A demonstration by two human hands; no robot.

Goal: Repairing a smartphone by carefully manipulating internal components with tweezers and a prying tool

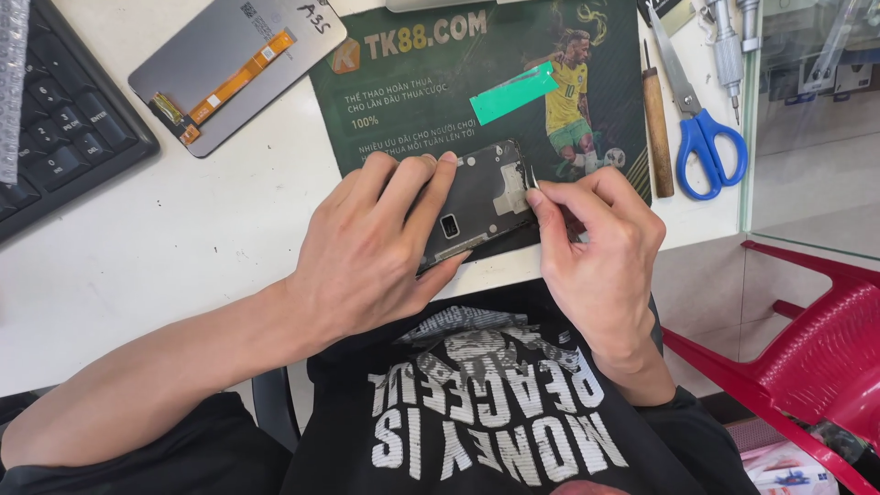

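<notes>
My left hand (pixel 380 243) grips a dark phone frame (pixel 477 202) with its back opened, holding it down near the front edge of the white table (pixel 165 238). My right hand (pixel 596 243) pinches thin metal tweezers (pixel 530 179), their tip touching the frame's right edge. The frame lies on a dark green printed mat (pixel 412 101). A strip of green tape (pixel 513 92) lies on the mat above the frame.
A detached phone screen with an orange flex cable (pixel 234 69) lies face down at the upper left. A black keyboard (pixel 64 128) sits at far left. Blue-handled scissors (pixel 701 128), a wooden-handled tool (pixel 656 124) and screwdrivers (pixel 724 46) lie at right. A red plastic chair (pixel 807 348) stands beside the table.
</notes>
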